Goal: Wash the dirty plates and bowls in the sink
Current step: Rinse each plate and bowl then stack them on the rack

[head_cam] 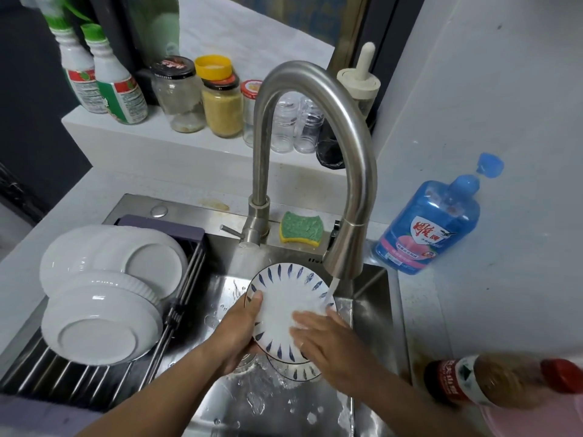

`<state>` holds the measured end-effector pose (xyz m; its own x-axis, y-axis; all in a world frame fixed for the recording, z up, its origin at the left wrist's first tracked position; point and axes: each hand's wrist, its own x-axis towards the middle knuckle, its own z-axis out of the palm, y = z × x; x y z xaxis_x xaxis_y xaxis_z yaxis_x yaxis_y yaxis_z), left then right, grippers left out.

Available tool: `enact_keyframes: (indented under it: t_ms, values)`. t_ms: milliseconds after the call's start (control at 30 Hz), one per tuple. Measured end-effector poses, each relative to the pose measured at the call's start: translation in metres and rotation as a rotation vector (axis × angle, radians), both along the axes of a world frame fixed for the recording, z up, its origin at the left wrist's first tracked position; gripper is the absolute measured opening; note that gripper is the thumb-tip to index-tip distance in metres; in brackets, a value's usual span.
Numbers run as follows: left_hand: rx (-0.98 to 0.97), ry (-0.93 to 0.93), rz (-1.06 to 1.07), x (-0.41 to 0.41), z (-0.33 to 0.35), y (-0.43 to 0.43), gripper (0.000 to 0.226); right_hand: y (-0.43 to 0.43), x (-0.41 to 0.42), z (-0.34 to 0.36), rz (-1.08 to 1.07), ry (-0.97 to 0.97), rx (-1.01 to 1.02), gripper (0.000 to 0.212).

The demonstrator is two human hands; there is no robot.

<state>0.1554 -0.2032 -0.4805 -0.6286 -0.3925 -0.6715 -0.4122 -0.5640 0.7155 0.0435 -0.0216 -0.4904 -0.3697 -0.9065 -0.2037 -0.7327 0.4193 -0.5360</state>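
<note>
Our left hand grips the blue-patterned plate by its left rim, thumb curled over the front face and the fingers hidden behind it. Our right hand lies flat on the lower right of the plate's face with the fingers straight and spread; it holds nothing, and its fingertips are blurred. The plate is tilted up toward us, a little below the middle of the frame, over the sink. A thin stream of water from the tap lands on the plate's right edge, just beside our right fingers.

Under the held plate a second plate with the same blue marks lies in the wet basin. At the left of the frame a drying rack spans the sink and carries overturned white bowls. Behind the tap's base a green and yellow sponge rests on the sink's ledge. A blue bottle of dish soap stands at the right, and a red-capped bottle shows blurred at lower right. Jars and spray bottles line the shelf at the upper left.
</note>
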Motion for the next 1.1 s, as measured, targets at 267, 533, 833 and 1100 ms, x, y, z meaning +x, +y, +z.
enact_keyframes:
  t_ms: [267, 533, 833, 1100]
  values:
    - [0.034, 0.048, 0.194, -0.003, -0.010, 0.008, 0.022, -0.020, -0.008, -0.001, -0.697, 0.136, -0.236, 0.024]
    - [0.045, 0.079, 0.182, 0.002, -0.013, 0.013, 0.036, -0.026, 0.014, -0.009, -0.984, -0.379, -0.355, 0.043]
    - [0.022, 0.148, 0.131, 0.014, -0.017, 0.054, 0.052, -0.037, 0.045, -0.023, -1.300, -0.934, -0.372, 0.017]
    - [-0.066, 0.044, 0.024, 0.017, -0.004, 0.012, 0.043, -0.028, 0.006, -0.011, -1.041, -0.731, -0.164, 0.023]
